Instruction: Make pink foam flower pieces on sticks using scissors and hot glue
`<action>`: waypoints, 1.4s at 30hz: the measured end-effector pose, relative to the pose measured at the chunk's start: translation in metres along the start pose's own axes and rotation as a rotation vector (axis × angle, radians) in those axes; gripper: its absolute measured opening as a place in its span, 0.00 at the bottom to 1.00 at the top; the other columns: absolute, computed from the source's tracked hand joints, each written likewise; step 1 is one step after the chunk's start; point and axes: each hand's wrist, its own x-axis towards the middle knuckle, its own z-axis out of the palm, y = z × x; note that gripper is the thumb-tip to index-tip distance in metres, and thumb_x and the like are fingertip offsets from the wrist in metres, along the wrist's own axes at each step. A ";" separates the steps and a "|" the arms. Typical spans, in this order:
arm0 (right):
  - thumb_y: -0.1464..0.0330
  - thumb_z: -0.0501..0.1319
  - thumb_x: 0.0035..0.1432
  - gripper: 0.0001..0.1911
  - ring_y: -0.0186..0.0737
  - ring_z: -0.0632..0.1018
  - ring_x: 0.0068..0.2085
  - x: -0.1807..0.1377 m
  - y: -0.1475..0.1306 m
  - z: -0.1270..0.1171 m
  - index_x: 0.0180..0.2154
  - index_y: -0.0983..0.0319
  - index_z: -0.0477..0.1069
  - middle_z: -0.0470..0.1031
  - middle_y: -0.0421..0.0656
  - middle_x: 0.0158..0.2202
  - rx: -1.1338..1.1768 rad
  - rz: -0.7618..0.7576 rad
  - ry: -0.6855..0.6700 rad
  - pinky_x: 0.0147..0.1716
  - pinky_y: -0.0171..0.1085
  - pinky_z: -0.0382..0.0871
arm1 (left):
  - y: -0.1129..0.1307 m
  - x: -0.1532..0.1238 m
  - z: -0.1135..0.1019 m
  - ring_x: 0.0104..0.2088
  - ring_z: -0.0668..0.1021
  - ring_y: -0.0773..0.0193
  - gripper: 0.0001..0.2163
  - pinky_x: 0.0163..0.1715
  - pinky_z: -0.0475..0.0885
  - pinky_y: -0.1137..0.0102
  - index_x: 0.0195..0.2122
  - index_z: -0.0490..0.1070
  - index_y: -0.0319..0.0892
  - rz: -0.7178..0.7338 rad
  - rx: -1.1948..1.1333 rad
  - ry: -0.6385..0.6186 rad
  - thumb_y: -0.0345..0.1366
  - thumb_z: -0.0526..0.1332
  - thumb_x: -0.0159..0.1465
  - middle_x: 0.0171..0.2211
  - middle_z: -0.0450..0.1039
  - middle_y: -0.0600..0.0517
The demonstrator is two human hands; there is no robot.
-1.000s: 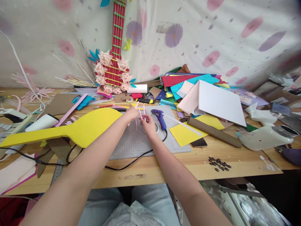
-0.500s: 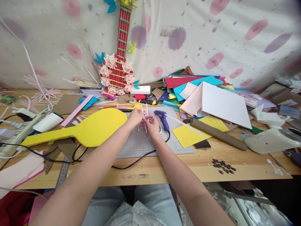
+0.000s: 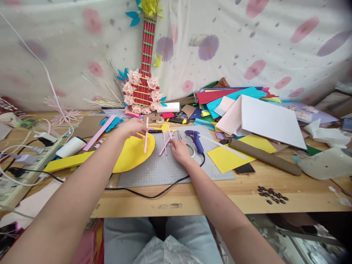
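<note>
My left hand is closed on one pink foam strip, held upright over the round end of a yellow guitar-shaped foam cutout. My right hand rests on the grey cutting mat with its fingertips pinched on the ends of a few more pink strips that lie crossed on the mat. A blue glue gun lies just right of that hand, beside a tape roll.
A red paper guitar with paper flowers leans on the flowered cloth behind. Coloured foam sheets, a white board, a brown roll, a phone, dark seeds lie right; a power strip left.
My hands have come apart: the left hand carried one pink strip to the left over the yellow cutout, while the right hand lowered the other strips onto the mat.
</note>
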 end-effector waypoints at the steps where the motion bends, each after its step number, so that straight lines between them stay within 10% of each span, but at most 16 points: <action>1: 0.70 0.47 0.57 0.15 0.43 0.67 0.42 0.000 -0.001 0.003 0.42 0.63 0.68 0.72 0.47 0.40 -0.064 -0.009 -0.014 0.45 0.41 0.57 | -0.004 -0.001 -0.004 0.26 0.76 0.63 0.08 0.28 0.72 0.69 0.22 0.67 0.37 -0.055 0.087 0.001 0.29 0.65 0.42 0.21 0.71 0.50; 13: 0.63 0.54 0.55 0.13 0.44 0.65 0.47 -0.007 -0.025 -0.001 0.39 0.61 0.71 0.66 0.48 0.43 0.017 0.020 0.240 0.48 0.42 0.58 | -0.035 0.003 0.014 0.26 0.77 0.62 0.04 0.29 0.73 0.69 0.20 0.66 0.36 -0.238 0.263 -0.172 0.26 0.61 0.49 0.20 0.72 0.47; 22: 0.63 0.56 0.52 0.24 0.41 0.73 0.38 0.008 -0.058 0.031 0.51 0.63 0.59 0.70 0.48 0.40 0.364 0.249 -0.174 0.39 0.41 0.65 | -0.038 -0.002 0.017 0.27 0.77 0.61 0.02 0.28 0.74 0.69 0.25 0.66 0.35 -0.216 0.280 -0.124 0.27 0.60 0.52 0.24 0.74 0.44; 42: 0.64 0.59 0.48 0.25 0.30 0.71 0.29 0.000 -0.009 0.001 0.50 0.62 0.62 0.70 0.40 0.33 0.593 0.231 -0.164 0.30 0.32 0.66 | -0.033 0.009 0.056 0.26 0.77 0.62 0.04 0.24 0.73 0.71 0.28 0.66 0.35 -0.052 0.159 -0.044 0.29 0.61 0.51 0.26 0.75 0.42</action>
